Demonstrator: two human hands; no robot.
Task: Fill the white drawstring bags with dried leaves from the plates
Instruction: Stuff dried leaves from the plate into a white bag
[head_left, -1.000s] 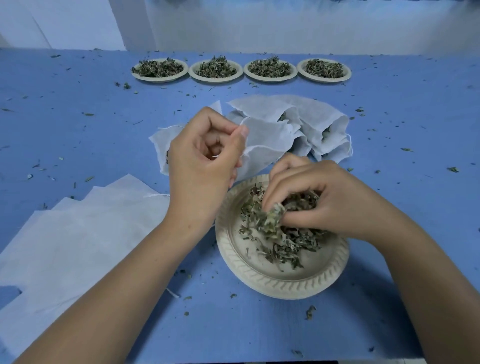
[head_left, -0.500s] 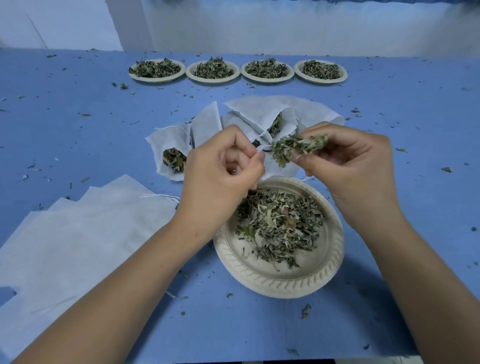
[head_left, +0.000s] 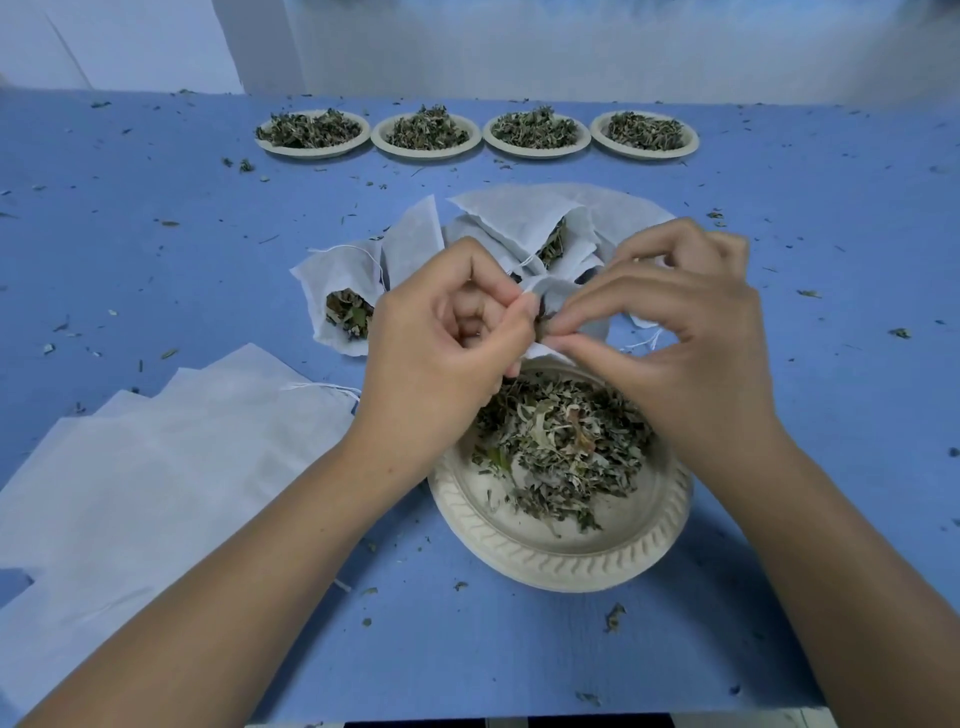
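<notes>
The thin white bag (head_left: 558, 291) hangs crumpled just above the plate's (head_left: 566, 564) 12 o'clock rim. The left hand (head_left: 441, 332) pinches its mouth, and the right hand (head_left: 675, 322) pinches leaves (head_left: 542, 328) there. Filled bags (head_left: 343, 301) crowd 12 o'clock and flat bags (head_left: 156, 467) lie at 9, with open table (head_left: 831, 415) at 3.

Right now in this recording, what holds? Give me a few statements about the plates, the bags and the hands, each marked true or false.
1. Four far plates of leaves stand in a row across the table. True.
2. The near plate is empty. False: the near plate holds dried leaves.
3. The left hand pinches the mouth of a held bag over the near plate's far rim, and the right hand holds a pinch of leaves at that mouth. True.
4. The flat empty bags lie right of the near plate. False: the flat empty bags lie to its left.
5. A filled bag behind the left hand shows leaves in its open mouth. True.
</notes>
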